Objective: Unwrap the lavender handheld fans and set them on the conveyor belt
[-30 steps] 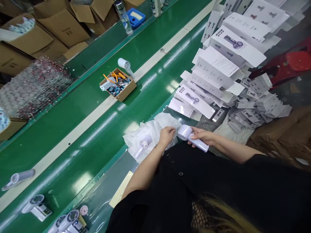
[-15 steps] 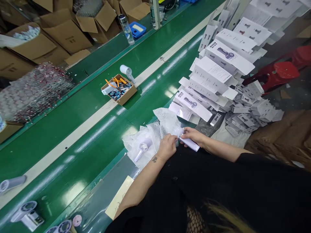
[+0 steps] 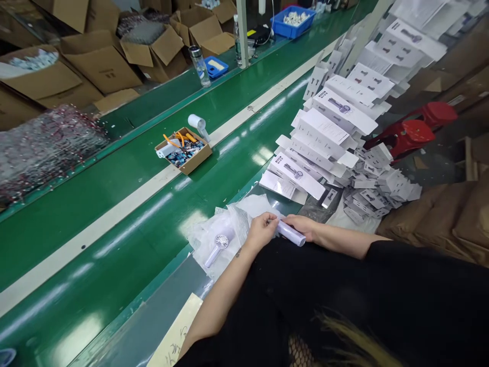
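A lilac handheld fan (image 3: 292,234) lies across my lap side of the bench, its handle end pointing toward me. My right hand (image 3: 302,225) grips it from the far side. At its other end my left hand (image 3: 263,230) is closed, thumb and fingers pinched together; what they pinch is hidden. Behind my left hand spread white translucent plastic bags (image 3: 255,206). On these bags, left of my left wrist, rests a second lilac handheld fan (image 3: 221,241) with a round grille.
Printed white boxes (image 3: 298,171) stack up at the right. On the green conveyor belt (image 3: 148,214) stand a small carton of tools and parts (image 3: 194,158) and an upright lilac fan body (image 3: 198,124). Red stools (image 3: 416,133) are beyond the boxes. Cardboard cartons (image 3: 101,63) line the far side.
The view has shifted, so the scene sits differently. The held fan has turned to a flatter angle, and its head end is now hidden near my left fingers.
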A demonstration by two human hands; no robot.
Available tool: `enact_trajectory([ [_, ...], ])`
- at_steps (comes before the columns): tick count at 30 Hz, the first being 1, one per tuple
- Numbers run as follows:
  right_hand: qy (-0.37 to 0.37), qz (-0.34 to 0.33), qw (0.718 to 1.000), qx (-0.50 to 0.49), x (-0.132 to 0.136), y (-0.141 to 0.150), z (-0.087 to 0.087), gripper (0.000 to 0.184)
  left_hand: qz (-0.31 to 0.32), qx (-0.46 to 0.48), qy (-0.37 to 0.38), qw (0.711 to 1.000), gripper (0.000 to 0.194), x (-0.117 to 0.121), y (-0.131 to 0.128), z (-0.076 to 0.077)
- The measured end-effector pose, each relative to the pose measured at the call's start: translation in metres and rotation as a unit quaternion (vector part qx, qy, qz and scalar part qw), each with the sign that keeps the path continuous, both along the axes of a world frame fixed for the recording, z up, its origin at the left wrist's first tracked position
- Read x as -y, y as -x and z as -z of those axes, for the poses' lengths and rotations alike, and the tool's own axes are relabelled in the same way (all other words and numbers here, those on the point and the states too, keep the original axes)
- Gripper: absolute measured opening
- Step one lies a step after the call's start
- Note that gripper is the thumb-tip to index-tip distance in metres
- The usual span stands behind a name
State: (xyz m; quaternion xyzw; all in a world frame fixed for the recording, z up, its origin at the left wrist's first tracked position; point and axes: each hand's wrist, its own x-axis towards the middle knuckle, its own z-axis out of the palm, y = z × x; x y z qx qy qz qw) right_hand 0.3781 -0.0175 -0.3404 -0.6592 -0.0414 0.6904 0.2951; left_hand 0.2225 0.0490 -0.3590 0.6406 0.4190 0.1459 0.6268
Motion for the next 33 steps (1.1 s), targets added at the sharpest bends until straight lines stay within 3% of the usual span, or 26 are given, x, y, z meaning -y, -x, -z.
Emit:
enact_trajectory([
  [2,-0.056,-0.082,0.988,0.118,0.005,-0.010,-0.005,0.015,0.002,0.003,0.032,0.999,0.019,-0.001,0.001,-0.006],
  [5,-0.183,-0.236,0.928,0.225,0.008,-0.035,-0.029,0.020,-0.019,0.040,0.125,0.991,0.022,0.000,0.007,-0.022],
  [7,-0.250,-0.259,0.903,0.235,0.006,-0.046,-0.049,0.022,-0.042,0.076,0.145,0.986,0.026,-0.002,0.012,-0.037],
  [9,-0.272,-0.203,0.923,0.179,0.003,-0.045,-0.065,0.025,-0.061,0.108,0.108,0.986,0.031,-0.006,0.017,-0.050],
  [11,-0.269,-0.113,0.954,0.065,0.000,-0.033,-0.072,0.029,-0.042,0.122,0.021,0.991,0.051,-0.010,0.020,-0.058],
  [14,-0.286,-0.005,0.955,-0.080,-0.001,-0.008,-0.064,0.033,0.078,0.081,-0.140,0.984,0.100,-0.009,0.022,-0.050],
  [15,-0.294,0.010,0.950,-0.104,0.001,-0.002,-0.058,0.033,0.118,0.054,-0.177,0.976,0.098,-0.007,0.022,-0.042],
  [17,-0.281,0.031,0.950,-0.131,0.008,-0.001,-0.043,0.029,0.137,-0.001,-0.223,0.965,0.061,-0.002,0.022,-0.025],
  [18,-0.255,0.063,0.957,-0.124,0.011,-0.006,-0.035,0.028,0.115,-0.022,-0.234,0.965,0.041,0.000,0.022,-0.017],
  [20,-0.177,0.179,0.966,-0.063,0.018,-0.026,-0.016,0.029,0.026,-0.041,-0.220,0.974,0.021,0.002,0.023,-0.006],
  [22,-0.115,0.295,0.948,0.026,0.023,-0.053,0.002,0.033,-0.073,-0.030,-0.141,0.987,0.019,0.000,0.024,-0.002],
  [24,-0.101,0.350,0.927,0.090,0.026,-0.078,0.019,0.050,-0.153,0.005,-0.029,0.988,0.026,-0.003,0.025,-0.007],
  [26,-0.126,0.312,0.921,0.197,0.027,-0.098,0.032,0.075,-0.205,0.055,0.057,0.975,0.032,-0.007,0.024,-0.015],
  [28,-0.167,0.180,0.892,0.379,0.029,-0.113,0.043,0.079,-0.231,0.106,0.107,0.961,0.036,-0.010,0.024,-0.023],
  [31,-0.214,-0.062,0.762,0.608,0.031,-0.131,0.052,0.052,-0.256,0.140,0.157,0.944,0.039,-0.011,0.025,-0.034],
  [33,-0.234,-0.129,0.686,0.676,0.027,-0.140,0.050,0.035,-0.263,0.151,0.172,0.937,0.040,-0.012,0.029,-0.040],
])
